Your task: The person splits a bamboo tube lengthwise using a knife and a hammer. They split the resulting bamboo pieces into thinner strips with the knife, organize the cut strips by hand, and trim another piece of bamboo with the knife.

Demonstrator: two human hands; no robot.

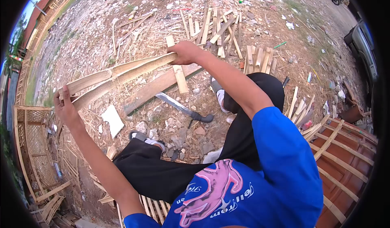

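Two long split bamboo strips (130,70) stretch between my hands, pressed close at the right end and slightly apart toward the left. My left hand (67,106) grips their left ends, fingers bent around them. At the other end my right hand (186,53) is closed around the strips. Under them a wooden plank (148,90) lies on the ground, with a short pale bamboo piece (179,79) across it. A machete (176,104) with a dark handle rests on the ground between my feet and the plank, touched by neither hand.
Piles of split bamboo (219,29) lie ahead, with shorter pieces (260,59) beside my right leg. A white fragment (112,121) is at the left. Lattice frames stand at the far left (36,146) and over reddish panels (345,163) at the right. A vehicle (362,49) is at the right edge.
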